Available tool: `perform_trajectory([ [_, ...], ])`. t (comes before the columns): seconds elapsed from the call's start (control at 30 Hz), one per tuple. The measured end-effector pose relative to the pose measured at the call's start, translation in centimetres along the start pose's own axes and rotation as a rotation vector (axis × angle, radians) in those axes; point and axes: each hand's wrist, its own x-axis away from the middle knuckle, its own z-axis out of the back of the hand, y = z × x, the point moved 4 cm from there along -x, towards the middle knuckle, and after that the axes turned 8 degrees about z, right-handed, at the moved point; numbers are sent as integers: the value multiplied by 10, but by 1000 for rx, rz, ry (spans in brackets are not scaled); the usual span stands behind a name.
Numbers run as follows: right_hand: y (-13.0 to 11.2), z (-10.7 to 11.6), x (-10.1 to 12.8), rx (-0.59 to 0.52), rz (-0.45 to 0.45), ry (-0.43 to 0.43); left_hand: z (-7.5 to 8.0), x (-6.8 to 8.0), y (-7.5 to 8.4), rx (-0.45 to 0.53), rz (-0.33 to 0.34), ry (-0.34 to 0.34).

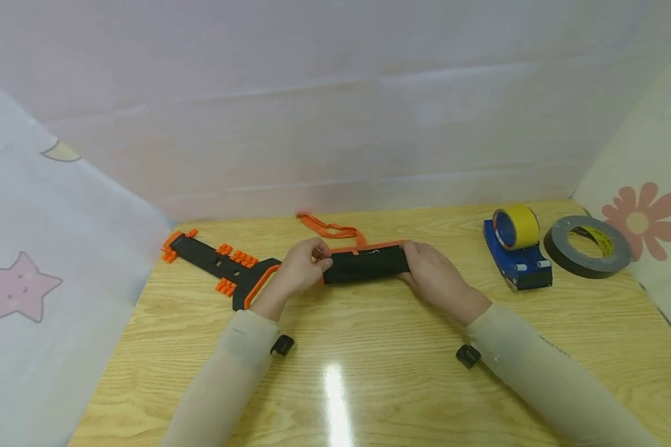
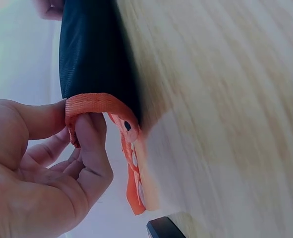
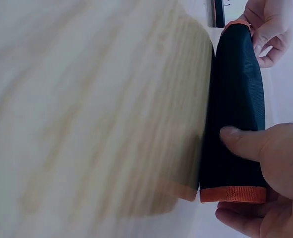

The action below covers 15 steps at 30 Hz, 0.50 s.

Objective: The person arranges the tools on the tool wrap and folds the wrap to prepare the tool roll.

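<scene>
Black fabric roll [image 1: 366,264]: orange-edged, lying mid-table [image 1: 369,372], between both hands.
Left hand [image 1: 298,268]: thumb and fingers pinch the roll's orange end.
Right hand [image 1: 435,275]: curled round the other end, thumb on top.
Beside: tape dispenser [image 1: 516,247], grey tape roll [image 1: 588,246].

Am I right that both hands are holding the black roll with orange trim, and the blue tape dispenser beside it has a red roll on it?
Not quite. Both hands, left and right, do hold the black roll with orange trim, but the roll on the blue tape dispenser is yellow, not red. The head view shows it.
</scene>
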Motion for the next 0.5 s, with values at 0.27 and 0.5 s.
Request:
perform_trajectory([
  [0.27, 0, 1, -6, 90, 12, -34, 3, -5, -5, 55, 65, 24],
  [0.5, -1, -1, -7, 108, 45, -49, 2, -5, -6, 56, 38, 17],
])
